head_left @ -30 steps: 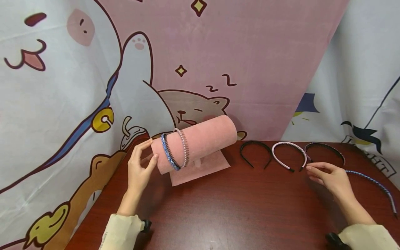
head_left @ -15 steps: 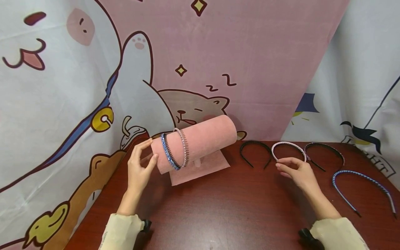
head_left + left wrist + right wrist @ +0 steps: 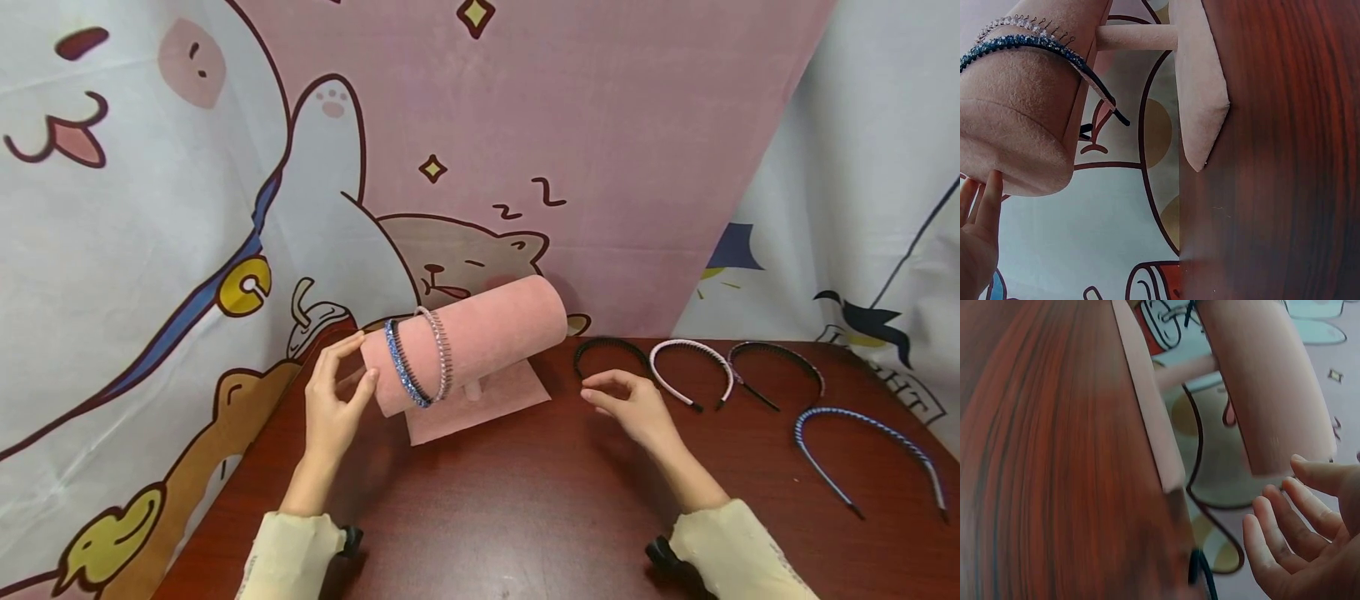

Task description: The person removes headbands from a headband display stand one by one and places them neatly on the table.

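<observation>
left hand, fingers spread, touches the left end of the roll, beside the blue headband around it; right hand, fingers loosely parted, hangs before the black headband, right of the roll.

Matt, velvety cloth covers the pink stand; the wood-grain table gleams, and here's rough glitter crusting its blue headband!

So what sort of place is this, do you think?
Perhaps a small display corner, whether at home or in a shop I can't tell: cartoon-print cloth behind a reddish wood-grained table, and two headbands on a pink stand.
</observation>
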A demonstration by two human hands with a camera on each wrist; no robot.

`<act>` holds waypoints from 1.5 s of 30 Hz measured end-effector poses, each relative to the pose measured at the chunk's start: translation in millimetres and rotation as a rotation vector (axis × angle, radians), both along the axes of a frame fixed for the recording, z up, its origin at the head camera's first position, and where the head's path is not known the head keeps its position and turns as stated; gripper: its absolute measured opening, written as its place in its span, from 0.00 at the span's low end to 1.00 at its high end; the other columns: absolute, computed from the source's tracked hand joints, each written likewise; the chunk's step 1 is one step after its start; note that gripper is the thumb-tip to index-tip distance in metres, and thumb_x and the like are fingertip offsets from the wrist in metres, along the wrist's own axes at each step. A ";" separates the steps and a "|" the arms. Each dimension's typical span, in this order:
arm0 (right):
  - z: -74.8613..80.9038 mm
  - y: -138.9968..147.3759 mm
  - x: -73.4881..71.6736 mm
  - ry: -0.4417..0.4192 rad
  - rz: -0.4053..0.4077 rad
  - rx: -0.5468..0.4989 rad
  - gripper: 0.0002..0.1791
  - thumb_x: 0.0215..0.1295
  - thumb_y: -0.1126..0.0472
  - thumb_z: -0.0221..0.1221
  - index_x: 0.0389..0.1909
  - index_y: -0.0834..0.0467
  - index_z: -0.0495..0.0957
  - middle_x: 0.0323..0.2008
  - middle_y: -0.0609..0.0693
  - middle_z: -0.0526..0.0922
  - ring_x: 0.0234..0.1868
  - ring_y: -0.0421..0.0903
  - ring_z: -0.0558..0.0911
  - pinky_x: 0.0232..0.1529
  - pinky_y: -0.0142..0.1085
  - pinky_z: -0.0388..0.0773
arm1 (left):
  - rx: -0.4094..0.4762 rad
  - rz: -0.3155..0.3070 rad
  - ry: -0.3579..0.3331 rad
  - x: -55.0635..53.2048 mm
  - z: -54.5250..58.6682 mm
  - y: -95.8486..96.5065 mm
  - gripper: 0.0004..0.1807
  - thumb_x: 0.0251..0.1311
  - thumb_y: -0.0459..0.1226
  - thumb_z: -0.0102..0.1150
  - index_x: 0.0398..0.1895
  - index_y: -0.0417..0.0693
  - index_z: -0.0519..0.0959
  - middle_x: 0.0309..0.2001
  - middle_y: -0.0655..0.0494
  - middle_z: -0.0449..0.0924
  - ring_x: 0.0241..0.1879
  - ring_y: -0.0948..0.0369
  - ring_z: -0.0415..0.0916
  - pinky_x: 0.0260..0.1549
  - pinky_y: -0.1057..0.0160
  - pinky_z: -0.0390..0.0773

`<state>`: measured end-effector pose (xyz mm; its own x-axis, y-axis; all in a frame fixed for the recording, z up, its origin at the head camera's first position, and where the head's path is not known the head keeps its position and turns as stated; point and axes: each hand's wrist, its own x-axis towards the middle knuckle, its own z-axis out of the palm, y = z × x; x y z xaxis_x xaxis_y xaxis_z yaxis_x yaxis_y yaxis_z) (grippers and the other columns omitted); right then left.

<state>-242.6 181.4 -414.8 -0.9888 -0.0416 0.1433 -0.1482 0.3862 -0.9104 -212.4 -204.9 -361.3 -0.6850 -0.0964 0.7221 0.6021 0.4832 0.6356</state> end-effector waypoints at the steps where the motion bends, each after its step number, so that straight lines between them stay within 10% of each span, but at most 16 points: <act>1: 0.3 -6.1 -0.5 0.006 0.009 0.003 0.17 0.64 0.57 0.66 0.48 0.65 0.83 0.47 0.63 0.86 0.34 0.29 0.83 0.40 0.33 0.85 | 0.002 -0.001 0.000 0.1 -0.1 -0.2 0.23 0.57 0.24 0.62 0.58 0.29 0.75 0.60 0.37 0.76 0.61 0.63 0.74 0.49 0.77 0.79; 26: -2.5 -126.9 5.1 0.073 0.163 -0.070 0.12 0.58 0.60 0.70 0.42 0.59 0.86 0.39 0.52 0.89 0.37 0.43 0.86 0.37 0.29 0.80 | 0.012 -0.007 -0.017 0.3 -1.3 -1.1 0.23 0.58 0.24 0.62 0.59 0.31 0.74 0.61 0.39 0.76 0.61 0.60 0.75 0.49 0.77 0.78; 45: -7.0 -190.3 8.7 0.245 -0.006 -0.165 0.10 0.51 0.53 0.75 0.30 0.54 0.88 0.29 0.47 0.89 0.31 0.42 0.85 0.33 0.28 0.81 | 0.021 -0.017 0.002 -1.4 -0.7 -0.7 0.23 0.58 0.24 0.62 0.58 0.30 0.74 0.61 0.36 0.76 0.61 0.62 0.75 0.49 0.77 0.79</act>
